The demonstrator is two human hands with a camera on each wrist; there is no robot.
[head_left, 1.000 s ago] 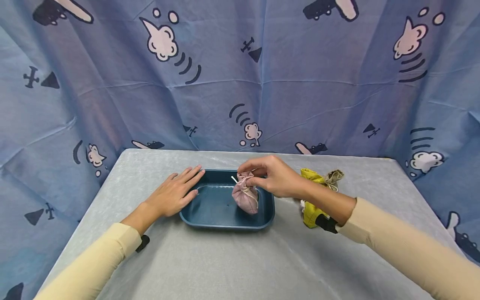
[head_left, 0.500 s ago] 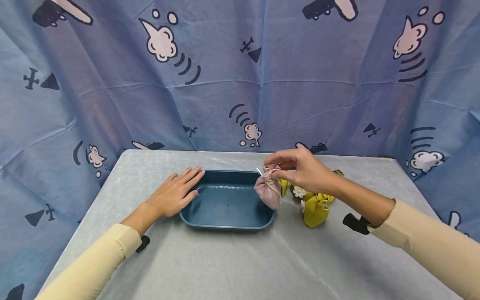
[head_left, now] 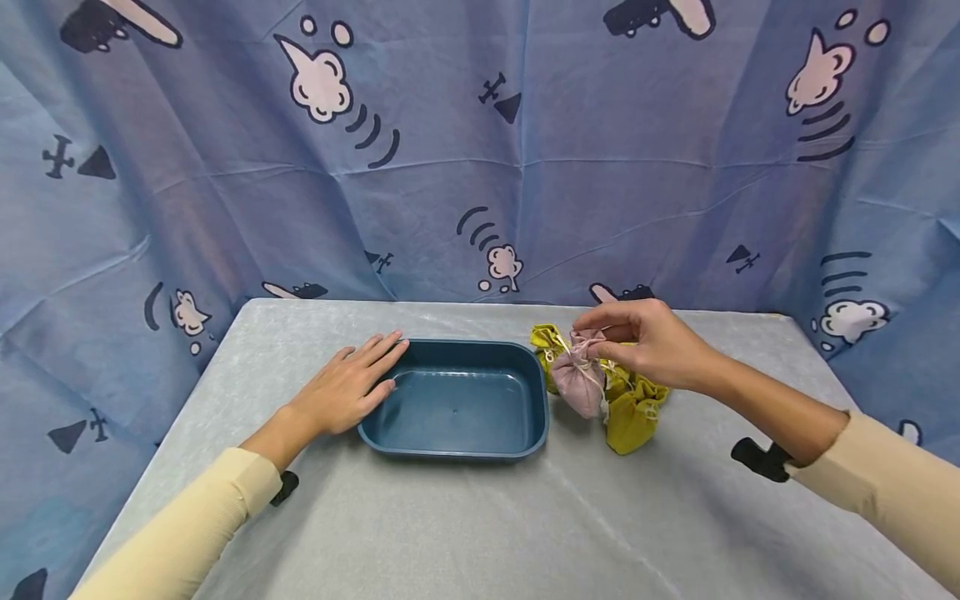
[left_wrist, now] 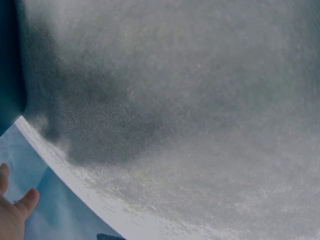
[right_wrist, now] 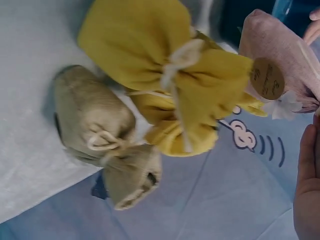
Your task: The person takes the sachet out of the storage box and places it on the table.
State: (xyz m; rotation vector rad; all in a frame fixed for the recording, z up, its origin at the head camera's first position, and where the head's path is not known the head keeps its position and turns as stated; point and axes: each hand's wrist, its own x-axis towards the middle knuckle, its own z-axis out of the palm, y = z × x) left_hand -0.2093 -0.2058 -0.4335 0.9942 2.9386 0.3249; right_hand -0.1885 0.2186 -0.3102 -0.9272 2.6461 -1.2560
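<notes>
A pink drawstring pouch (head_left: 580, 385) hangs from my right hand (head_left: 648, 343), whose thumb and fingers pinch its gathered neck just right of the blue tray (head_left: 453, 417). In the right wrist view the pink pouch (right_wrist: 270, 37) shows a round brown tag and a white flower. My left hand (head_left: 347, 385) rests on the tray's left rim, fingers extended. Near the pink pouch lie yellow pouches, one in front (head_left: 633, 421) and another behind (head_left: 546, 346). Beside the yellow pouch (right_wrist: 145, 40), the right wrist view also has an olive-brown pouch (right_wrist: 97, 112), hidden in the head view.
A grey cloth covers the table (head_left: 450, 533). Behind its far edge hangs a blue patterned curtain (head_left: 420, 167). The left wrist view mostly holds the grey tabletop (left_wrist: 190, 125).
My right hand has carried the pink pouch rightward, from above the tray to beside the yellow pouches. The left hand has stayed on the rim.
</notes>
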